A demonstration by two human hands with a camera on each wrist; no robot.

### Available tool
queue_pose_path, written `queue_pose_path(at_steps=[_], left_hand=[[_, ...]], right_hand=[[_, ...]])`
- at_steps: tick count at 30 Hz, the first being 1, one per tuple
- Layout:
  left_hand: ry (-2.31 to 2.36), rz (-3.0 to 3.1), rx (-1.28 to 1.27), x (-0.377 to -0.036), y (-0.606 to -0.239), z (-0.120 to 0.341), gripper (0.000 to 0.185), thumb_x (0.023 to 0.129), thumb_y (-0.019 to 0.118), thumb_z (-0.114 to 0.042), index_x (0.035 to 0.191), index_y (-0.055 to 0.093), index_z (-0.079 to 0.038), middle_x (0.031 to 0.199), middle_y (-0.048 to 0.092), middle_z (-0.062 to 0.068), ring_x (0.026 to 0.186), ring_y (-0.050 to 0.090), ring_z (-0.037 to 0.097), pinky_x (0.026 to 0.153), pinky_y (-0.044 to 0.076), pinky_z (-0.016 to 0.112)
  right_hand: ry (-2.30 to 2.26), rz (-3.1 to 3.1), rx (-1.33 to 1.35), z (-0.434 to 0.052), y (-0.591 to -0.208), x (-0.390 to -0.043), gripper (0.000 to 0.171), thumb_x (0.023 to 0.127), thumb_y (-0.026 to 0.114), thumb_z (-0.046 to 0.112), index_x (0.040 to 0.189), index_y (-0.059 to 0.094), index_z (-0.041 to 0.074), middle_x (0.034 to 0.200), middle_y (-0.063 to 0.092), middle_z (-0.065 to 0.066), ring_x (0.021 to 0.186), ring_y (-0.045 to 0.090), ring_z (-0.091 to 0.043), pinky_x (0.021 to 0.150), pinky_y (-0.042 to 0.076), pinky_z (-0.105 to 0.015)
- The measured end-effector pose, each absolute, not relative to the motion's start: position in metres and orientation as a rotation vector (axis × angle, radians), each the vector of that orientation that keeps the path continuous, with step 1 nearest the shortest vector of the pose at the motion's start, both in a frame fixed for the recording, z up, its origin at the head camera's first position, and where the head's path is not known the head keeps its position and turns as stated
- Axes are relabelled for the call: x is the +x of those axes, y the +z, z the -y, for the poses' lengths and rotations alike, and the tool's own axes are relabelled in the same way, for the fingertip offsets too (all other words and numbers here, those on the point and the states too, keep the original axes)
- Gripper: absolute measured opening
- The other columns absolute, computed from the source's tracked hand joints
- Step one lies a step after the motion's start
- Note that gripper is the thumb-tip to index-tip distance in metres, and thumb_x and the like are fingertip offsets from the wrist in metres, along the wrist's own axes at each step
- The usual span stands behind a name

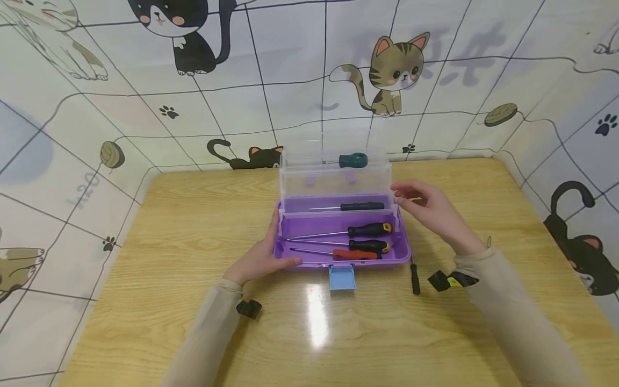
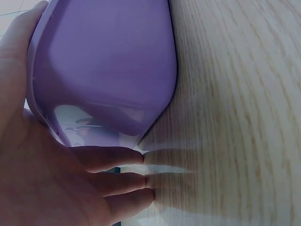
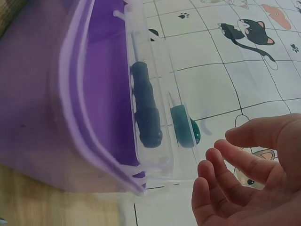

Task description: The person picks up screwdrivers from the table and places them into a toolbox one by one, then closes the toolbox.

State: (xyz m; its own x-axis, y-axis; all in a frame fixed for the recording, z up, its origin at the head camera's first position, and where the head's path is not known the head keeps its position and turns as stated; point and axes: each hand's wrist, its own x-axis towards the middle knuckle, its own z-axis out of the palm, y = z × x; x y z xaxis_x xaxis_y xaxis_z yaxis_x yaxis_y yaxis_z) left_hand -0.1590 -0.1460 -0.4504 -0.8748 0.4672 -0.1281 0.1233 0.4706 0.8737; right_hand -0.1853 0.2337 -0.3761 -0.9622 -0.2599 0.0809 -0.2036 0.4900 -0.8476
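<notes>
An open purple toolbox (image 1: 398, 253) (image 2: 103, 61) (image 3: 42, 122) stands mid-table with clear trays raised in tiers. Its base holds two yellow-tipped black screwdrivers (image 1: 369, 230) and a red one (image 1: 354, 254). A black screwdriver (image 1: 361, 206) (image 3: 145, 110) lies in the middle tray, a teal one (image 1: 352, 159) (image 3: 182, 126) in the top tray. My left hand (image 1: 258, 259) (image 2: 70, 179) rests flat against the box's left wall, fingers straight. My right hand (image 1: 427, 207) (image 3: 244, 174) hovers just right of the trays, fingers loosely spread, holding nothing.
A small black screwdriver (image 1: 415, 276) lies on the wooden table (image 1: 159, 231) right of the box. The blue latch (image 1: 342, 278) hangs off the box's front. Cat-print walls (image 1: 290, 80) close in the back and both sides.
</notes>
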Motion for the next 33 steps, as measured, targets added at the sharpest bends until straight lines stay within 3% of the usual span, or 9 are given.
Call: queue_pose_path(at_steps=[6,18,33], left_hand=[[1.388,-2.368,0.519,-0.159,-0.451,0.145,0.126,0.078,0.081,-0.032,0.151,-0.022,-0.034,0.160,0.004,0.008,0.137,0.030,0.040,0.109,0.025,0.053],[1.339,-2.383,0.492,-0.159,-0.449,0.146,0.126,0.079,0.081,-0.035,0.150,-0.023,-0.033,0.160,0.006,0.010,0.135,0.032,0.038,0.110,0.026,0.049],[1.336,-2.386,0.482,-0.161,-0.454,0.147,0.125,0.079,0.080,-0.038,0.150,-0.022,-0.035,0.160,0.005,0.009,0.136,0.031,0.038,0.110,0.025,0.050]], right_hand=[[-1.530,-2.666,-0.405,-0.245,-0.388,-0.174,0.032,0.099,0.055,0.007,0.129,0.055,-0.004,0.115,0.059,-0.020,0.098,0.054,-0.008,0.081,0.045,-0.014],[-1.542,-2.676,-0.325,-0.256,-0.410,-0.159,0.032,0.098,0.056,0.008,0.127,0.055,-0.006,0.112,0.059,-0.023,0.095,0.054,-0.003,0.080,0.044,-0.013],[-1.370,-2.656,-0.337,-0.270,-0.433,-0.141,0.029,0.096,0.057,0.003,0.123,0.057,-0.006,0.110,0.063,-0.019,0.096,0.057,-0.018,0.080,0.048,-0.018]])
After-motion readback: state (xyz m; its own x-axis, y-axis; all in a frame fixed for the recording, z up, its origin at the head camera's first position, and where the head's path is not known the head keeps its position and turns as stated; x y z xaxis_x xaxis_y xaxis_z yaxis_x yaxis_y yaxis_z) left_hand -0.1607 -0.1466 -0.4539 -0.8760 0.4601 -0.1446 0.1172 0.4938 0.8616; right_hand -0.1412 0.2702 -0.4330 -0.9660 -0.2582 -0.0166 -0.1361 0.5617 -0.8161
